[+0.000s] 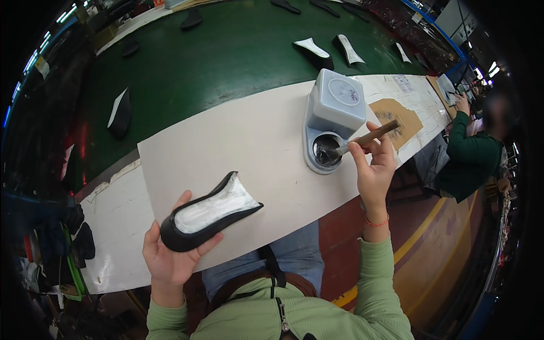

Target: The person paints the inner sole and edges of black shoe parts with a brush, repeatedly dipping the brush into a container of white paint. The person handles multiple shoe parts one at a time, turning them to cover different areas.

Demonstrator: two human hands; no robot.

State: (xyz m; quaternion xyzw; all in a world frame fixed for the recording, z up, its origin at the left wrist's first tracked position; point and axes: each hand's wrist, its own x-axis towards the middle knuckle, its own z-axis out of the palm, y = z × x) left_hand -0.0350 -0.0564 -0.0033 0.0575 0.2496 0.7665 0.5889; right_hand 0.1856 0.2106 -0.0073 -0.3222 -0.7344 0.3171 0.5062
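holding a black shoe upper (209,214) in left hand (170,255), fingers curled under and around its heel end, thumb up on the near side, clamped on it. white inner lining facing up, pointed toe end aimed right, hovering over near edge of white board-covered bench (255,141). gripping a wooden-handled brush (365,137) in right hand (374,170), thumb and fingertips pinched together on the handle, bristle end dipped into round open well of a grey-white glue dispenser (331,122). square pale blue-grey container sitting on top of dispenser, round label on its lid, dark marks on it, too small to read. brown stained patch (396,116) on bench just right of brush. white printed paper sheet (403,84) lying flat near far right end of bench. green conveyor surface (226,51) beyond bench, carrying several more black-and-white shoe uppers (313,52), well apart from each other. green-sleeved second person (473,153) at right rim, hand raised by bench end. orange bracelet (377,222) on right wrist. yellow floor line (408,249) below right.
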